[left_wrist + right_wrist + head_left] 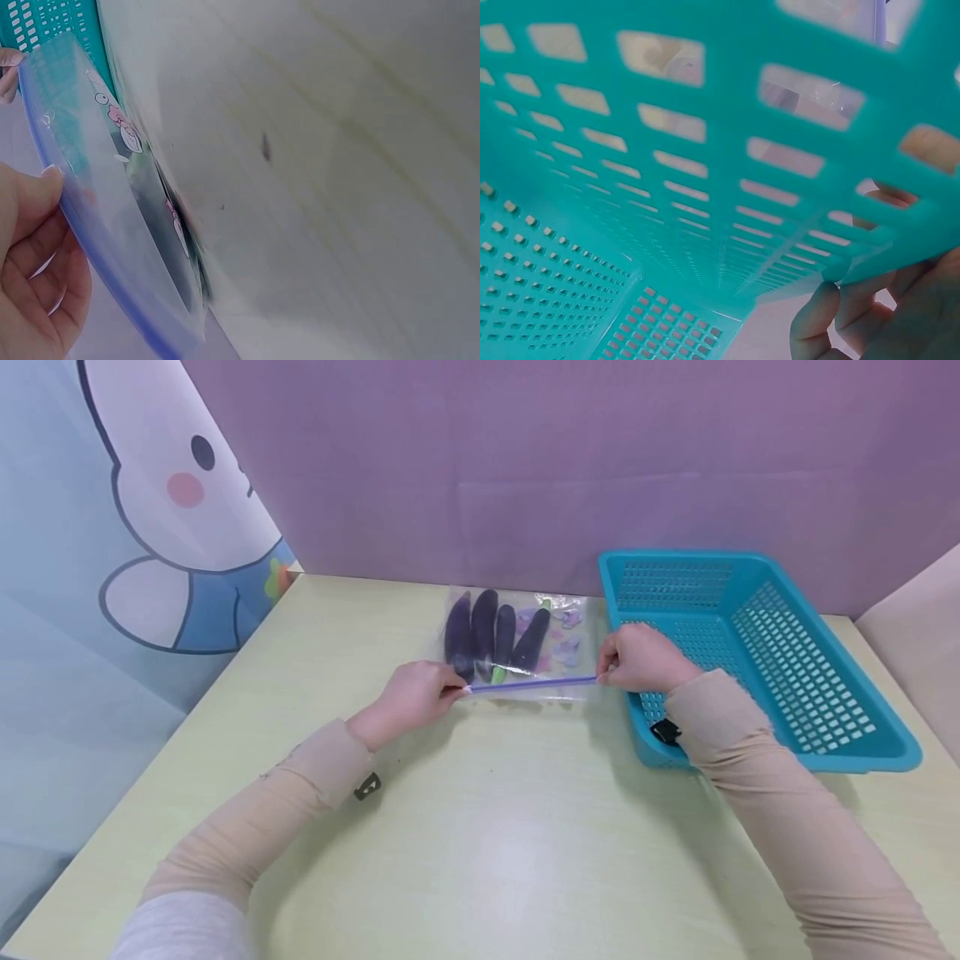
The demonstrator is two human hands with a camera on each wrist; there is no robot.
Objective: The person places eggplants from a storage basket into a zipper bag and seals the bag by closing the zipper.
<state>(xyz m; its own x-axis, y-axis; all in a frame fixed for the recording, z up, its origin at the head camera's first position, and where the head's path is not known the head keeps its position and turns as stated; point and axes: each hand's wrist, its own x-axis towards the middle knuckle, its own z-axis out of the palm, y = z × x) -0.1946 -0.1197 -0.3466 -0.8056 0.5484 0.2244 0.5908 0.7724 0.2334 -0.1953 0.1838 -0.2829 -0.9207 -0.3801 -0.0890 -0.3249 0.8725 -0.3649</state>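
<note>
A clear zip bag (577,639) with a purple zip strip (532,683) lies near the back of the table. Several dark eggplants (484,625) show through its printed plastic, side by side. My left hand (416,700) pinches the left end of the strip. In the left wrist view the thumb of that hand (37,255) presses the strip from above, fingers curled beneath. At the strip's right end, my right hand (641,658) grips the bag's corner between thumb and fingers. The right wrist view has this hand (885,307) partly hidden behind the basket wall.
A teal perforated basket (825,643) stands at the right, its left rim under my right wrist. A purple panel (525,460) rises behind the table (480,827). A cartoon-printed cloth (150,602) hangs on the left.
</note>
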